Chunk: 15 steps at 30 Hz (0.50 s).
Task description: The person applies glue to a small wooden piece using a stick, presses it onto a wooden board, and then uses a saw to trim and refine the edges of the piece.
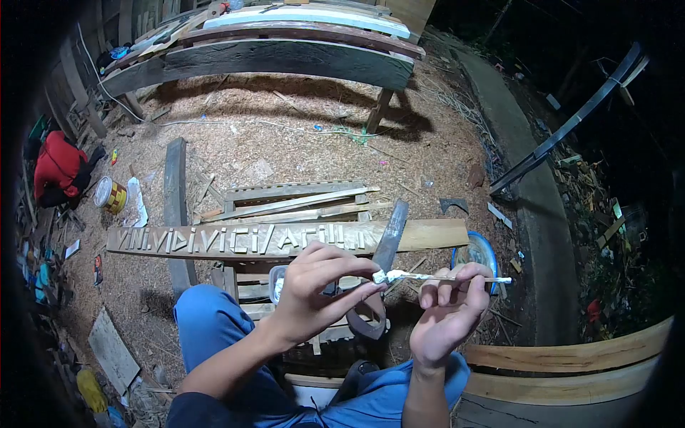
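Observation:
My left hand (314, 285) pinches a small whitish piece (379, 277) between thumb and fingertips. In my right hand (453, 310) is a thin stick (428, 277) held level, its left end coated with white paste (396, 274) that touches or nearly touches the small piece. Beyond the hands lies a long wooden board (421, 234) with raised pale letters reading "VINI.VIDI.VICI/" and further letters, partly blurred. Behind my left hand, a clear plastic tub (277, 282) with something white inside is half hidden. A dark plank (392, 232) crosses the board near its right part.
Slatted pallet wood (300, 191) supports the board. A blue-rimmed basin (481, 250) stands at right. A workbench (285, 60) with planks spans the back. A bucket (110, 195) and a crouching person in red (61, 167) are at left. Timber planks (571, 357) lie lower right.

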### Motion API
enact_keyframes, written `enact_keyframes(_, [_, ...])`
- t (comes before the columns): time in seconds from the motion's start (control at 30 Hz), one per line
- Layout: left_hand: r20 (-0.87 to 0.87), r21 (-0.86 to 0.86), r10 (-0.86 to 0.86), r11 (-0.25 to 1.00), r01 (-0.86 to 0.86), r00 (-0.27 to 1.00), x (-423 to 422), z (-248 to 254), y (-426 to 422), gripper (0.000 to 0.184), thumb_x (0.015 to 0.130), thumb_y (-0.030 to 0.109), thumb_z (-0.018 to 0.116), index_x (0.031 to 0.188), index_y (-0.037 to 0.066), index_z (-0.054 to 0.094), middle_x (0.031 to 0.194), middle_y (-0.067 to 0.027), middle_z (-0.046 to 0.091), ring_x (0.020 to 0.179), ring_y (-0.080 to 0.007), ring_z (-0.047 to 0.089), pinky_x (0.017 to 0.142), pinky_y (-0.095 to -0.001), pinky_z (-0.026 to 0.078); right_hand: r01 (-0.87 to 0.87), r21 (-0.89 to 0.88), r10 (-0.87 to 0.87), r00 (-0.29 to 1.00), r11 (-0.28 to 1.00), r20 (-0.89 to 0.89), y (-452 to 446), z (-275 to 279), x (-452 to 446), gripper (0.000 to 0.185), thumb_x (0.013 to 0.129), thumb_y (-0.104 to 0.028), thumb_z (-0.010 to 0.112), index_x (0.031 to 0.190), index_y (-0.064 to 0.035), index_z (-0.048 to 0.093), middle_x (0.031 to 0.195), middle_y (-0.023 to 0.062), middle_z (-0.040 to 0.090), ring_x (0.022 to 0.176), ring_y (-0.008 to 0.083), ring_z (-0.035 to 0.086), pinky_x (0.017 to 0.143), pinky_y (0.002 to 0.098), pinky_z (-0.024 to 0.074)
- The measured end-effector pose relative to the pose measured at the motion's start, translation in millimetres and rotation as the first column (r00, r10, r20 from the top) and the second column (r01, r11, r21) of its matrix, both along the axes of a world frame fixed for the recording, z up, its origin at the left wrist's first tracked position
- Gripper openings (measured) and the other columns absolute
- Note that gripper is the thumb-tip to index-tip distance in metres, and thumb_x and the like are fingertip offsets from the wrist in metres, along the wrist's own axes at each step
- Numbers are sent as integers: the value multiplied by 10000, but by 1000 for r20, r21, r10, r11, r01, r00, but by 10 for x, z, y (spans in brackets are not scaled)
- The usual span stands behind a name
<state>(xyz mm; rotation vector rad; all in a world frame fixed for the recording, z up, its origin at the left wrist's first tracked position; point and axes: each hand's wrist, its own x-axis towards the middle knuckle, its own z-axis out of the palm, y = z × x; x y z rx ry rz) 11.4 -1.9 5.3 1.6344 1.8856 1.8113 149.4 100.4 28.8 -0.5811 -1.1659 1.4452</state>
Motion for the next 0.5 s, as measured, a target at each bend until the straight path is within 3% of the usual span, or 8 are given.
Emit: enact_keyframes(0.5, [90,-20,-12,1000,14,996,14,-40,18,239,751,108,835,977,74,766,859,-53,730,779,-198,646,716,-314,487,-45,35,44,999,998,18,-31,33,14,277,1052,-350,413,943,-100,462,720,-8,368,583,81,344,471,235,327])
